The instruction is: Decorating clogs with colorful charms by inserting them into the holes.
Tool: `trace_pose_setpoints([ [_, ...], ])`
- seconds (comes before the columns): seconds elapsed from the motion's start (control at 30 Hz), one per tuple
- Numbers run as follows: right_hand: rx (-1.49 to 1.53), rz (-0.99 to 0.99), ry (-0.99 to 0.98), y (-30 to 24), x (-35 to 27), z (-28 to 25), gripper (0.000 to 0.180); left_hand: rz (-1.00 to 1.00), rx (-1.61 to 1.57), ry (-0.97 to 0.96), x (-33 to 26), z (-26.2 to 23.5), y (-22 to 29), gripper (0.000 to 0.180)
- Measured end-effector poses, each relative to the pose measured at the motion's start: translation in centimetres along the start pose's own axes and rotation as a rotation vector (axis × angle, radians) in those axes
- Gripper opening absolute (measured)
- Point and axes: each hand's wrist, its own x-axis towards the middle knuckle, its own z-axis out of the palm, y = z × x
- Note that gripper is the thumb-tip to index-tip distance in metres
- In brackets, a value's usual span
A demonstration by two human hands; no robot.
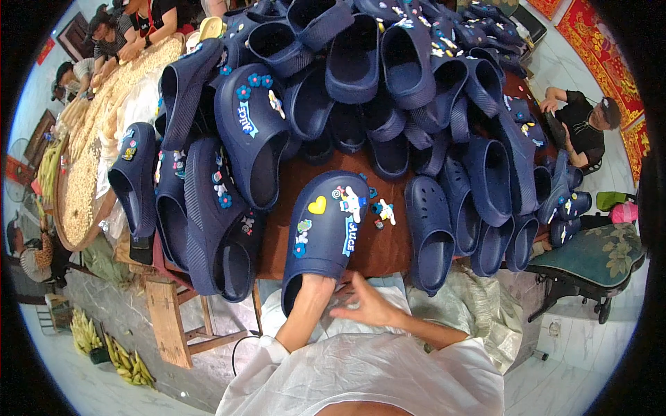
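Note:
A navy foam clog [326, 208] with a yellow heart, a white cartoon dog, a ribbon-shaped name plate and flower charms lies toe away at the table's near edge. My left hand [316, 291] reaches into its foot opening and holds it from within; those fingers are hidden. Beside the heel, my right hand [366, 302] has its thumb and fingers apart, close to the clog's right side, with nothing visible in it. Loose charms [383, 212], among them another white dog, rest on the brown tabletop [291, 239] just right of the clog.
Navy clogs [354, 66] are heaped across the table, some decorated, and a plain clog [431, 232] stands at right. A wooden stool [166, 322] is below left. Several people sit by a tray of pale kernels [76, 208]; another person [586, 125] sits at right, near a cushioned chair [590, 260].

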Motion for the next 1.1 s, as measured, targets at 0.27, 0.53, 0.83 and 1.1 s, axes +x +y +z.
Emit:
trace_pose_setpoints([
  [0.27,0.393,0.118,-0.069,2.4,-0.2,2.2,0.070,-0.006,0.013,-0.056,0.8,2.6,-0.8,0.035],
  [0.53,0.234,-0.120,0.380,-0.6,0.7,-2.8,0.061,0.103,0.754,-0.241,-0.1,6.1,-2.6,0.025],
  [0.83,0.421,-0.216,0.854,-8.0,3.4,-18.2,0.053,0.708,1.272,-0.588,-2.8,4.1,-1.0,0.022],
  [1.1,0.465,-0.127,0.772,-13.2,11.7,-29.2,0.059,0.902,1.480,-0.193,2.4,-5.1,1.3,0.023],
])
